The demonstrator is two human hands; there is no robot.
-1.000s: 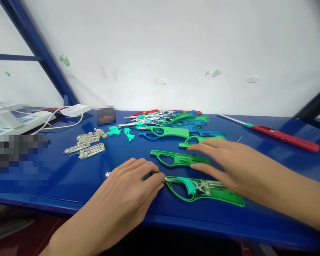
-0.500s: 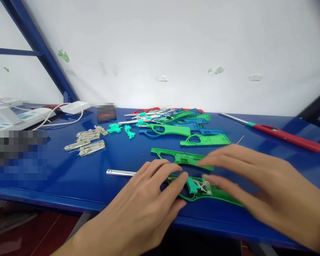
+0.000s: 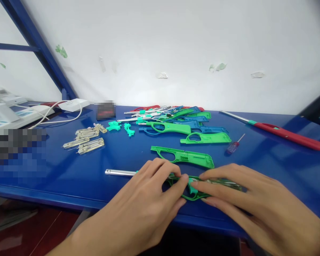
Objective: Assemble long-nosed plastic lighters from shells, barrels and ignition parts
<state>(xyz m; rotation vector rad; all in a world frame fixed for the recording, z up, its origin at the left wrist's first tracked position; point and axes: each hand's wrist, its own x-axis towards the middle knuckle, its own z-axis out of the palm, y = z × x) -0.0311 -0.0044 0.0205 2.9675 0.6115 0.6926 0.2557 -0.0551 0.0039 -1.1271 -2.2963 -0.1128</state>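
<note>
Near the table's front edge lies a half-assembled gas lighter (image 3: 188,196), an open green shell with a silver tube (image 3: 120,172) pointing left. My left hand (image 3: 146,201) is closed around its middle, thumb and index finger pinching beside the teal trigger (image 3: 193,189). The fingers of my right hand (image 3: 252,193) grip the shell from the other side, one fingertip on the trigger. A clear fuel tank (image 3: 226,183) shows partly in the handle under that hand; the rest is hidden. Just beyond lies a loose green shell half (image 3: 193,159).
Clear fuel tanks (image 3: 92,145) and teal triggers (image 3: 113,126) lie to the left. Green, blue and red shells (image 3: 173,128) with metal tubes are heaped at the back. A small screwdriver (image 3: 232,147) and a red lighter (image 3: 288,136) are on the right.
My right hand has come down and left onto the lighter, its fingers now at the trigger and shell. The screwdriver it covered shows fully. My left hand keeps its hold.
</note>
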